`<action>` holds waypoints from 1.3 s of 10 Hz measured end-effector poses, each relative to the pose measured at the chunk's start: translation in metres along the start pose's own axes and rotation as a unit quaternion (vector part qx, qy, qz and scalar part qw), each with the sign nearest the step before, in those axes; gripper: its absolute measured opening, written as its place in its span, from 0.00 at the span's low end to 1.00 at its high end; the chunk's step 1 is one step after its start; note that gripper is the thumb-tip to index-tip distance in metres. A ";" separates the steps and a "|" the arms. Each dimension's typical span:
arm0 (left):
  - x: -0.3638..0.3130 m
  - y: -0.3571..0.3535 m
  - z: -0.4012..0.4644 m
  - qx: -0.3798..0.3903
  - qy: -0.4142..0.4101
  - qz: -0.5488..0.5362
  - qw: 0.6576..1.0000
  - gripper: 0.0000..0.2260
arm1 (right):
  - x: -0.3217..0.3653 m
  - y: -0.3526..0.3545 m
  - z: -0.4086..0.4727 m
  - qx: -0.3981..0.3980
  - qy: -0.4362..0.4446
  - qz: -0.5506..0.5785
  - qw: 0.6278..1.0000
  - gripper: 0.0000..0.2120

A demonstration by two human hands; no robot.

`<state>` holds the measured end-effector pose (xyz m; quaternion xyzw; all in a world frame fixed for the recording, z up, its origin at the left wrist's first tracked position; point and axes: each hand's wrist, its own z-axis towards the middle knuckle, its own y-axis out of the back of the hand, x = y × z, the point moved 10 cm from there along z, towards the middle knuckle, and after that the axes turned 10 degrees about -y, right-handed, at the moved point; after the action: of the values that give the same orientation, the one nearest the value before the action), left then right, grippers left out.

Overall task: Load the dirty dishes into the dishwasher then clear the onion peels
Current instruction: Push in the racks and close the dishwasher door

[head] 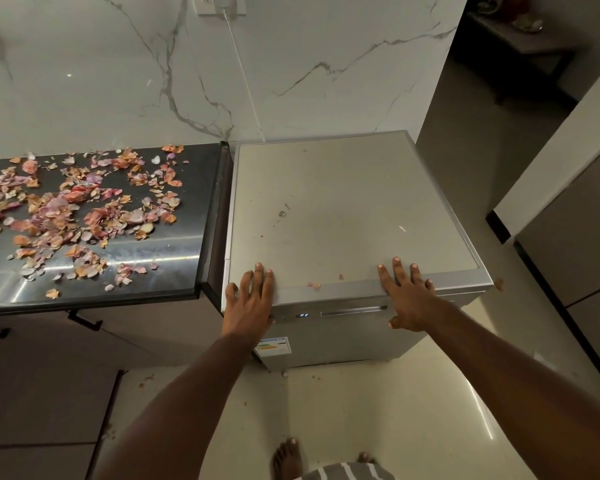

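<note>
Head view looked down on a grey dishwasher (pixel 347 216) that stood closed at the end of a dark counter (pixel 174 261), against a white marble wall (pixel 125 81). Both hands lay on its front top edge. The left hand (pixel 252 299) rested at the left corner with straight, spread fingers over the rim; the right hand (pixel 407 299) rested near the right corner, fingers apart and flat on the top, thumb down on the front panel beside the handle slot (pixel 354 311). Neither hand held anything. Onion peels (pixel 70 216), pink and orange, lay scattered over most of the counter, and a few bits sat on the dishwasher top near the front edge. A white cable (pixel 243 74) ran down the wall from a socket (pixel 219 5). The pale glossy floor (pixel 378 410) carried small scraps, probably peel, too small to tell. Bare toes showed at the bottom edge.
</note>
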<state>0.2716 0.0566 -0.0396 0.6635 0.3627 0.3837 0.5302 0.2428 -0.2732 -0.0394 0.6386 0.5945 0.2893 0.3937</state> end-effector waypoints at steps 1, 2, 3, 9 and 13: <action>0.000 0.000 0.000 -0.001 -0.005 0.003 1.000 0.53 | 0.000 0.000 0.000 -0.001 -0.002 0.000 1.000 0.63; 0.001 -0.001 0.002 0.001 -0.008 -0.001 1.000 0.52 | -0.001 -0.001 0.000 0.000 -0.004 0.003 1.000 0.63; 0.000 -0.003 0.002 0.000 -0.019 0.004 1.000 0.52 | -0.001 -0.001 0.001 -0.001 -0.006 0.002 1.000 0.63; -0.002 0.005 -0.002 0.005 -0.003 0.003 1.000 0.52 | 0.000 -0.001 0.001 -0.003 -0.004 0.010 1.000 0.63; -0.001 0.003 0.000 0.027 -0.015 0.004 1.000 0.53 | -0.001 -0.004 0.001 -0.009 -0.003 0.021 1.000 0.64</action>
<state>0.2720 0.0553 -0.0365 0.6845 0.3629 0.3658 0.5158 0.2413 -0.2742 -0.0430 0.6482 0.5769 0.3011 0.3955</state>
